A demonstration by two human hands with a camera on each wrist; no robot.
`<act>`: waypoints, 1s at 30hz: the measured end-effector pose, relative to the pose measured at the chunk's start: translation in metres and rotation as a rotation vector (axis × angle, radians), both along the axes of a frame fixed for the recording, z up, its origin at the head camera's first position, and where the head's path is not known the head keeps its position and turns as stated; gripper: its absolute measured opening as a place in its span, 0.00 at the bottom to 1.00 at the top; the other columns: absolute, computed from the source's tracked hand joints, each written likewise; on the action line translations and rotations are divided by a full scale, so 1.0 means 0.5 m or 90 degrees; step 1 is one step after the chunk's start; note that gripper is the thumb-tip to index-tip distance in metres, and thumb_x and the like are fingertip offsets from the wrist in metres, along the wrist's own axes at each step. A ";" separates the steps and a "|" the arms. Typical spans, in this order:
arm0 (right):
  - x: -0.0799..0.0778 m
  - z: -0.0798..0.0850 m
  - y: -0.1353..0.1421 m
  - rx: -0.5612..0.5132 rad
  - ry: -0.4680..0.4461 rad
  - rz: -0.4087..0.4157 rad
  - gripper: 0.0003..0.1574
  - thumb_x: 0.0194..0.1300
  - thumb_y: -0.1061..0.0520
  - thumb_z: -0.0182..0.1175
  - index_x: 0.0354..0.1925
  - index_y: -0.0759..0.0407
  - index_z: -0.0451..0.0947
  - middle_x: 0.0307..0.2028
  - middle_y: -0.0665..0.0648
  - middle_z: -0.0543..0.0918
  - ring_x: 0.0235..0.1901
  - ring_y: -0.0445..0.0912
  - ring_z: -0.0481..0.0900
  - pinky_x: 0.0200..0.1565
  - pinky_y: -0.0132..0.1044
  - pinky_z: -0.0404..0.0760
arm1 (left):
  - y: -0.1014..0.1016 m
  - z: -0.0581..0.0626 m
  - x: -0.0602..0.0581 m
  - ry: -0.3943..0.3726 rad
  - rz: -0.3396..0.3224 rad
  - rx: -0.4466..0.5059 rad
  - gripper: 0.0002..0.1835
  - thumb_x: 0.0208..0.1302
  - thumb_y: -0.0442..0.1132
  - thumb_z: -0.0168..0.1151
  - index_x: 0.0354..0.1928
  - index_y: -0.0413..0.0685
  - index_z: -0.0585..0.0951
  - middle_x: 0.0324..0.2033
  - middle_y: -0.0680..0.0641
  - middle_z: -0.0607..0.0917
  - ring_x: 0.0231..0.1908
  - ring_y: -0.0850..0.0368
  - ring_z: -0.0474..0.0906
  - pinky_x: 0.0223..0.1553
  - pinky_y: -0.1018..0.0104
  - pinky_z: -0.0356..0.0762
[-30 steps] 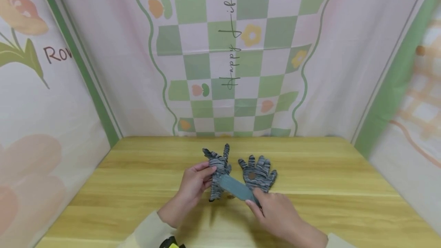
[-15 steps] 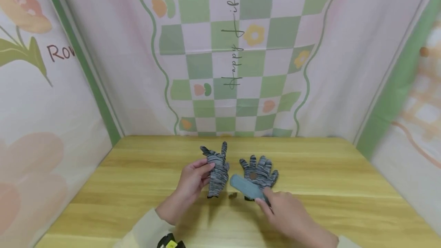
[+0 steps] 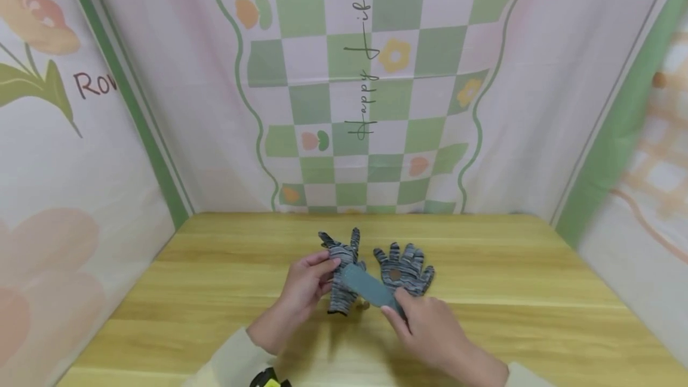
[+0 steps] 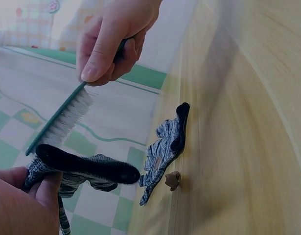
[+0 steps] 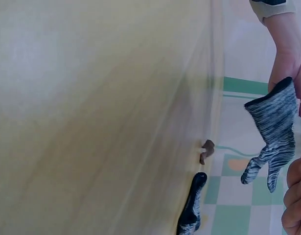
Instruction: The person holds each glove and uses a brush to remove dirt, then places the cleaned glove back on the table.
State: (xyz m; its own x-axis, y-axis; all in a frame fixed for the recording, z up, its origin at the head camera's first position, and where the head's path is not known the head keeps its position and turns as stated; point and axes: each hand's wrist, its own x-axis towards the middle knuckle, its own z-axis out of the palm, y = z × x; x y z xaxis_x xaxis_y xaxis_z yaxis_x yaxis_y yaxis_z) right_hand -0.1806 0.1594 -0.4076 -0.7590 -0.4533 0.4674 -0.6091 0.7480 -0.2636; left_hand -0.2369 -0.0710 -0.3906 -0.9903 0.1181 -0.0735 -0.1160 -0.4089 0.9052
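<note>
My left hand [image 3: 302,284] pinches a grey-and-black striped knit glove [image 3: 340,251] by its side, holding it above the table with its fingers pointing away. My right hand [image 3: 432,328] grips a brush [image 3: 366,286] with a blue-green back and white bristles [image 4: 72,117]. The brush's far end lies over the held glove in the head view, bristles facing the knit; how firmly they touch cannot be seen. To the right, a second matching glove [image 3: 409,263] lies flat, with a brown spot [image 3: 395,274] on it.
A small crumpled brown lump [image 4: 173,181] sits on the wooden table [image 3: 215,291] near the lying glove's cuff. Behind the table hangs a green-and-white checked cloth [image 3: 349,106], and printed cloth walls stand at both sides.
Half a second ago the brush was off the held glove, to its right; now it has moved left over it again. The held glove has shifted slightly down and right.
</note>
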 end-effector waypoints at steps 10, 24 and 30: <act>0.002 -0.017 0.007 0.020 0.003 -0.020 0.14 0.70 0.49 0.58 0.29 0.50 0.68 0.14 0.38 0.57 0.12 0.32 0.53 0.14 0.26 0.57 | -0.003 -0.007 -0.001 0.009 -0.008 0.002 0.14 0.63 0.27 0.61 0.50 0.28 0.77 0.32 0.47 0.86 0.30 0.59 0.84 0.35 0.68 0.84; -0.001 -0.019 0.049 0.078 -0.070 -0.087 0.16 0.71 0.47 0.57 0.33 0.57 0.74 0.15 0.41 0.63 0.14 0.34 0.60 0.16 0.28 0.65 | -0.004 0.010 -0.009 0.012 0.020 -0.003 0.15 0.64 0.26 0.60 0.52 0.26 0.75 0.32 0.48 0.85 0.31 0.60 0.83 0.37 0.69 0.84; -0.002 0.021 0.037 0.031 -0.030 -0.079 0.16 0.71 0.48 0.57 0.27 0.50 0.68 0.12 0.39 0.59 0.11 0.32 0.55 0.14 0.26 0.59 | -0.003 0.003 -0.009 0.012 0.007 -0.017 0.20 0.64 0.26 0.59 0.56 0.24 0.71 0.31 0.50 0.85 0.30 0.61 0.82 0.36 0.71 0.83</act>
State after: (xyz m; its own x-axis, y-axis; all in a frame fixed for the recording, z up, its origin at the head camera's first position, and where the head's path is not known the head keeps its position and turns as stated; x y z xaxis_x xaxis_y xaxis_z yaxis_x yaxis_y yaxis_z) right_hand -0.1814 0.1779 -0.3969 -0.8312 -0.3760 0.4095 -0.4990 0.8293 -0.2515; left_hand -0.2413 -0.0727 -0.3889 -0.9927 0.1054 -0.0585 -0.0951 -0.3864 0.9174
